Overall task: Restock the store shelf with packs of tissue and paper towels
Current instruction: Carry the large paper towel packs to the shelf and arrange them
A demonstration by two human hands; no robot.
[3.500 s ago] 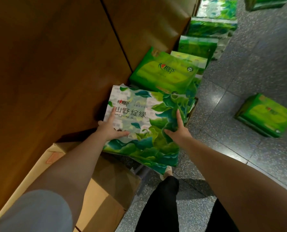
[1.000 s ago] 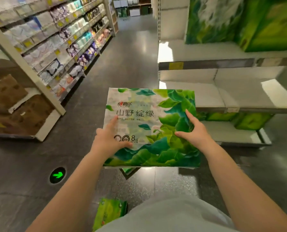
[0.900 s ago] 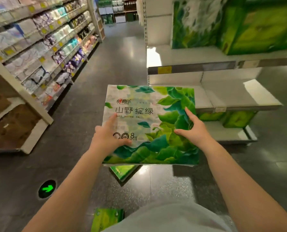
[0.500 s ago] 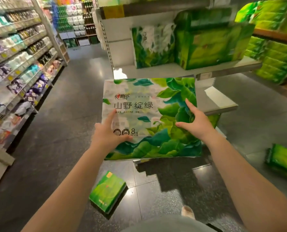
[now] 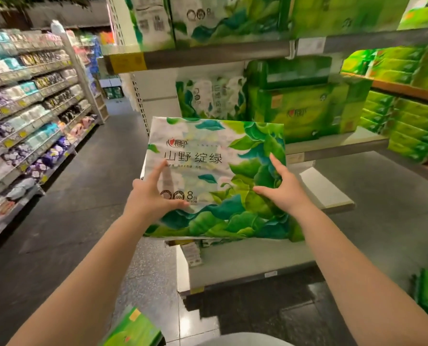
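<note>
Raised toward shelf, tissue pack between hands.

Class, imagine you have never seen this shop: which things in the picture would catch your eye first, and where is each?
First comes the large tissue pack with green leaves, held up in the centre by the left hand and right hand. Behind it, bright green packs fill the shelf on the right. Along the left runs a long aisle rack of pale and purple packets.
</note>
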